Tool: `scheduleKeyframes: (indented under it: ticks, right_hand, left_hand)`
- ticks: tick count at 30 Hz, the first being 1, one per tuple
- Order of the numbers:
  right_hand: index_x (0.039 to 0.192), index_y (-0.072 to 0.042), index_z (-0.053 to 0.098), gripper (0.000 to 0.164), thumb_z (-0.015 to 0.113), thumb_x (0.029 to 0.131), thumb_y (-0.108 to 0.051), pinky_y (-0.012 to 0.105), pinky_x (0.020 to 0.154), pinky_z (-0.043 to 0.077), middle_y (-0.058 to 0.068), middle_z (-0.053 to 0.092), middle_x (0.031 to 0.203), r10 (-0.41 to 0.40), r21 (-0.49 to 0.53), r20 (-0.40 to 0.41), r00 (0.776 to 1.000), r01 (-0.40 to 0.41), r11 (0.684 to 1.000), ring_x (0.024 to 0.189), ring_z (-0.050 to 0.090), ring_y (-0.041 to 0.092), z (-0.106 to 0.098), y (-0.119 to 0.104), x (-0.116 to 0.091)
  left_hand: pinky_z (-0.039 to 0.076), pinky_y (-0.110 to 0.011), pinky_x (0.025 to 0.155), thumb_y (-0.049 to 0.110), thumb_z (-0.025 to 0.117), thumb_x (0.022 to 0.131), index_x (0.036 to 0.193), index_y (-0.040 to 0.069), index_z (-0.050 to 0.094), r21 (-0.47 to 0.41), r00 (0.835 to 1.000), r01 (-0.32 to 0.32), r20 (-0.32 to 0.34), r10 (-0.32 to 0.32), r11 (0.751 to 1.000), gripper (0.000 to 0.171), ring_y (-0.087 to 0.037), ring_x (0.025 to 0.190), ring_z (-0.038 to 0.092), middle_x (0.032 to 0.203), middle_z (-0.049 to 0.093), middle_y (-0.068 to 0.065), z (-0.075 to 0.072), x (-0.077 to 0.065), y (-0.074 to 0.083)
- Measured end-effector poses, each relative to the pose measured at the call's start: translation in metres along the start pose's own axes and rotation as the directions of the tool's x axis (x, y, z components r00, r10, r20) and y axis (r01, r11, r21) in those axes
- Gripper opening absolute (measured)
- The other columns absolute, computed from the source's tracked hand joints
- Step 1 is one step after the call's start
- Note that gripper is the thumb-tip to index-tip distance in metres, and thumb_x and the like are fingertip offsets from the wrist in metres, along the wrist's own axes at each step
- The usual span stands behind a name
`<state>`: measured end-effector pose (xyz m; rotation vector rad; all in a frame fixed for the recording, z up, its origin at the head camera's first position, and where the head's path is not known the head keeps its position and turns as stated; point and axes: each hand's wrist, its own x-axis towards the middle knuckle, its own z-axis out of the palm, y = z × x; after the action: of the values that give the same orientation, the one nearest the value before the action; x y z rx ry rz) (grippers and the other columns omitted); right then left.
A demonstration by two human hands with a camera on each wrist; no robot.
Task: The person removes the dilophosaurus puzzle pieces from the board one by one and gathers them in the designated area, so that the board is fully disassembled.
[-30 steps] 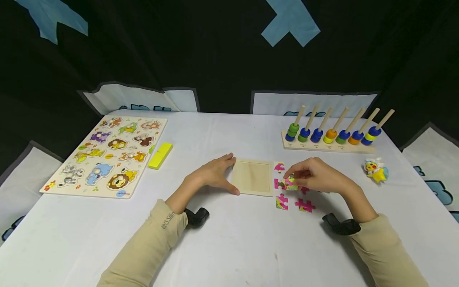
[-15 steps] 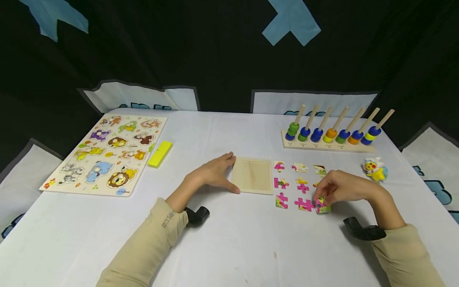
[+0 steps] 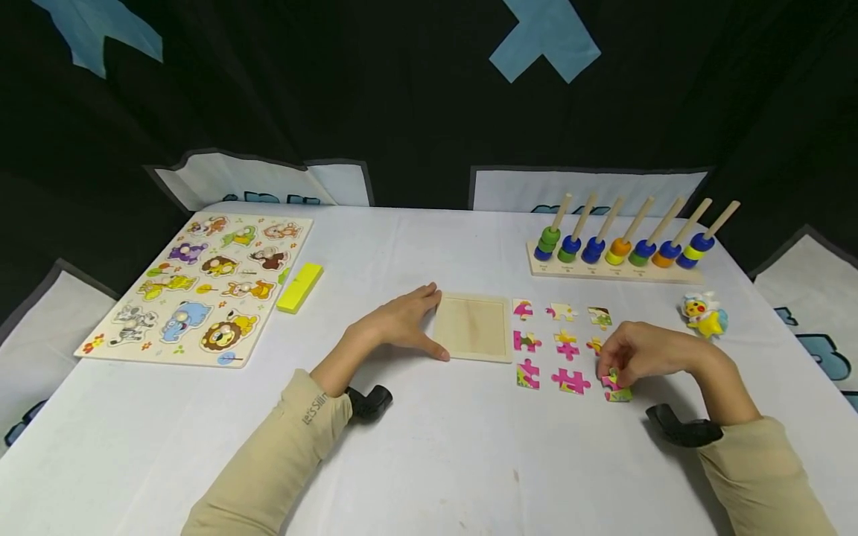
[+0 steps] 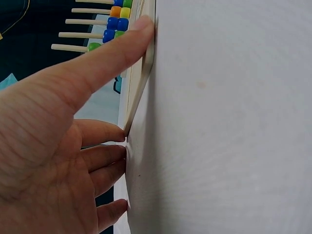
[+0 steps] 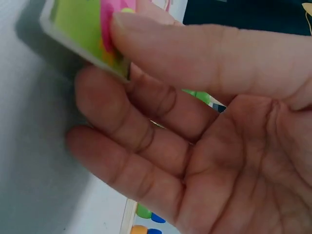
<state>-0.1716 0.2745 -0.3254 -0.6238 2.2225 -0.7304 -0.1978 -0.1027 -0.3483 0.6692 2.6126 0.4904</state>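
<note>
My left hand (image 3: 404, 321) rests against the left side of a small square wooden puzzle tray (image 3: 472, 327), thumb and fingers spread. In the left wrist view the thumb of my left hand (image 4: 63, 141) lies on the tray's rim (image 4: 141, 83). My right hand (image 3: 646, 353) pinches a green and pink jigsaw piece (image 3: 617, 393) at the near right of the loose pieces. In the right wrist view the thumb of my right hand (image 5: 204, 122) presses on the face of that piece (image 5: 78, 29), which is tilted. Several other jigsaw pieces lie in rows right of the tray, among them a pink one (image 3: 571, 382).
A wooden board of animal pictures (image 3: 201, 294) lies at the left, with a yellow block (image 3: 299, 288) beside it. At the back right stands a peg rack (image 3: 617, 272) with coloured beads. A small yellow figurine (image 3: 704, 316) sits at the right.
My right hand has moved right and nearer to me with the jigsaw piece, uncovering the pieces in the middle and right columns. My left hand has stayed at the tray.
</note>
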Motion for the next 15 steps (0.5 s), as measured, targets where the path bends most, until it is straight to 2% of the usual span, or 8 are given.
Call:
scheduleKeyframes:
  ticks: [10,15]
  right_hand:
    - [0.084,-0.001,0.065,0.017,0.068,0.068,0.001,0.024,0.059,0.042,0.000,0.055,0.071,0.049,0.009,0.007,0.999,-0.049,0.999,0.064,0.049,0.012,-0.0023,0.0050,-0.0037]
    - [0.083,-0.003,0.064,0.017,0.071,0.068,-0.001,0.026,0.059,0.043,0.000,0.056,0.071,0.101,-0.007,-0.029,0.994,-0.102,0.995,0.065,0.050,0.014,-0.0023,0.0032,-0.0033]
  left_hand:
    - [0.019,-0.046,0.121,0.052,0.077,0.073,0.152,0.003,0.021,-0.003,1.000,0.004,0.002,-0.004,1.000,0.108,-0.028,0.150,0.011,0.162,0.010,-0.012,-0.0010,-0.0005,0.0004]
    - [0.019,-0.046,0.121,0.051,0.078,0.073,0.152,0.002,0.022,-0.012,1.000,0.002,-0.004,-0.002,1.000,0.108,-0.028,0.150,0.012,0.162,0.011,-0.013,-0.0018,-0.0014,0.0013]
